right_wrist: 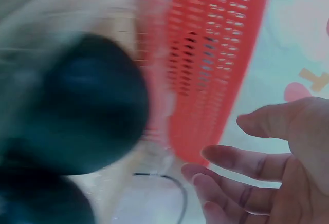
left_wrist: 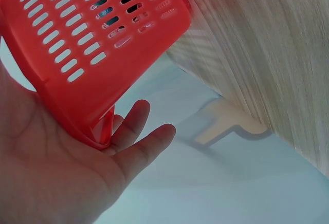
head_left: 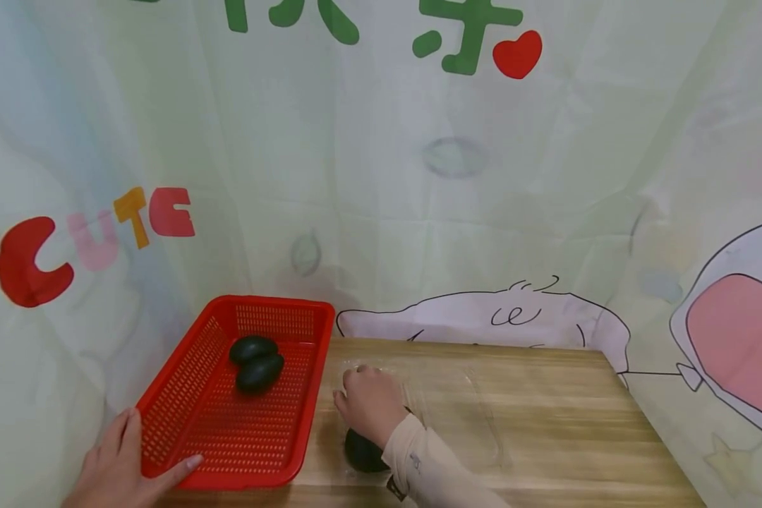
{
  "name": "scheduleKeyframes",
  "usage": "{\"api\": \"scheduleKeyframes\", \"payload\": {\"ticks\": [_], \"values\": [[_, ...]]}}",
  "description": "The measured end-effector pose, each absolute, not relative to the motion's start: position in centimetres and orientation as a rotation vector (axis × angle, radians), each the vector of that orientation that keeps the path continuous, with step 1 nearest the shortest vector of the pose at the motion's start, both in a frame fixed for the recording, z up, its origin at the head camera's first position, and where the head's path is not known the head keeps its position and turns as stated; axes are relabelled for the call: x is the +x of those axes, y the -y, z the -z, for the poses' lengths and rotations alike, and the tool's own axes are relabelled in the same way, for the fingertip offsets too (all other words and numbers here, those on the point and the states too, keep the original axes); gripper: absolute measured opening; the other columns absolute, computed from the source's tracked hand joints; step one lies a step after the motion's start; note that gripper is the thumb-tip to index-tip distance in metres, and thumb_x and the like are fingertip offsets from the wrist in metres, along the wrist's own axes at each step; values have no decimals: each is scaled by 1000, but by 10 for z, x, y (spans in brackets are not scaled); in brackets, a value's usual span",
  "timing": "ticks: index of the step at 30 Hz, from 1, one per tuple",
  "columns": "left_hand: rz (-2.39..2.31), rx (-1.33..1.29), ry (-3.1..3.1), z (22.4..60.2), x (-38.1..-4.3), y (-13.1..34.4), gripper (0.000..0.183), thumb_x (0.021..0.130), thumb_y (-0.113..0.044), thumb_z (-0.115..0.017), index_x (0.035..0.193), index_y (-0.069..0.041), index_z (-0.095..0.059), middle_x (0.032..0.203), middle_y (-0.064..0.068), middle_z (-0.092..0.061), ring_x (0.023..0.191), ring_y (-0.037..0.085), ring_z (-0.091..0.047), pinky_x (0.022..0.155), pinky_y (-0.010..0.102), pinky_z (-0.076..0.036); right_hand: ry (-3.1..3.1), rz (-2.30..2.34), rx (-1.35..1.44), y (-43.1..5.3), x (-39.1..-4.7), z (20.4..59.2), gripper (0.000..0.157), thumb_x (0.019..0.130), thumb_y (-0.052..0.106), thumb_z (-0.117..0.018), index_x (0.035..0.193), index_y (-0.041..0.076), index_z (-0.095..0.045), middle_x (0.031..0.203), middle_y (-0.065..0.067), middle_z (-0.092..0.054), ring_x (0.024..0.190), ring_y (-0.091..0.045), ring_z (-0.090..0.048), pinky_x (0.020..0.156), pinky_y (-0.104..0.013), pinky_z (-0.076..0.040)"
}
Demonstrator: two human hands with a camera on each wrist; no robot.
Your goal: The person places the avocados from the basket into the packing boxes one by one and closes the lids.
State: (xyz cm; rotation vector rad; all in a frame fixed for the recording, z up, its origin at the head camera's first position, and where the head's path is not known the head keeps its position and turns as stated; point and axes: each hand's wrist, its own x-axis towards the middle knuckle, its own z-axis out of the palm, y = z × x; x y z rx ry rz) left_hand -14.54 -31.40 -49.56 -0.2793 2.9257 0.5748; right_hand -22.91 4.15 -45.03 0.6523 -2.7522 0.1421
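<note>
In the head view, two dark green avocados [head_left: 259, 372] lie side by side in the red plastic basket [head_left: 241, 451]. My left hand [head_left: 111, 458] rests against the basket's near left corner, thumb over the front rim and fingers along the outside; in the left wrist view those fingers [left_wrist: 146, 147] are extended below the rim. My right hand [head_left: 371, 402] is above a clear plastic box [head_left: 463, 416], its fingers loosely bent and holding nothing. Under that wrist sits another avocado [head_left: 363, 454]; the right wrist view shows two large, blurred avocados [right_wrist: 92, 106], partly cut off.
The wooden table [head_left: 565, 409] extends to the right of the box. Printed cloth [head_left: 381, 176] hangs behind the table and along both sides. The basket stands on the table's left part, close to the cloth.
</note>
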Motion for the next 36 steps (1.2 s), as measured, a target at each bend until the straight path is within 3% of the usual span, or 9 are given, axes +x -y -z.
{"api": "scheduleKeyframes", "payload": {"ticks": [7,14,18,24,30,36], "values": [[-565,-273,-2922,492,-143,314,149,72,-85,-64,151,19,7,143,45,-9,118,62,-24,83,72,-50,2767,-240,707,-5,-241,425,27,97,31,-67,74,17,-65,59,5,-52,47,-8,-42,38,-21,-32],[-551,-263,-2944,494,-145,316,147,73,-86,-62,151,19,8,144,44,-11,119,62,-25,85,74,-48,2658,-43,791,32,-258,420,25,95,36,-66,76,20,-66,65,5,-59,50,-9,-49,40,-24,-40],[-550,-264,-2957,495,-145,315,146,73,-85,-62,151,19,3,144,44,-14,119,62,-27,85,74,-48,2732,17,826,51,-265,418,21,95,41,-65,91,22,-70,79,4,-66,61,-11,-56,48,-29,-50],[-559,-283,-2953,493,-143,312,148,71,-86,-64,152,18,2,144,44,-16,118,62,-30,84,74,-49,2838,79,922,76,-280,422,31,96,49,-61,117,27,-68,101,7,-67,77,-10,-55,61,-27,-53],[-585,-274,-2976,488,-143,309,149,69,-85,-67,152,17,4,144,43,-15,118,61,-28,82,72,-51,2899,226,1076,98,-294,418,45,98,52,-59,140,36,-57,130,10,-57,107,-10,-53,85,-26,-54],[-586,-265,-2998,488,-141,308,148,71,-84,-67,153,17,5,145,42,-13,118,60,-26,82,73,-50,2965,350,1132,117,-306,428,49,100,51,-57,147,44,-49,151,12,-44,127,-10,-47,103,-27,-47]]}}
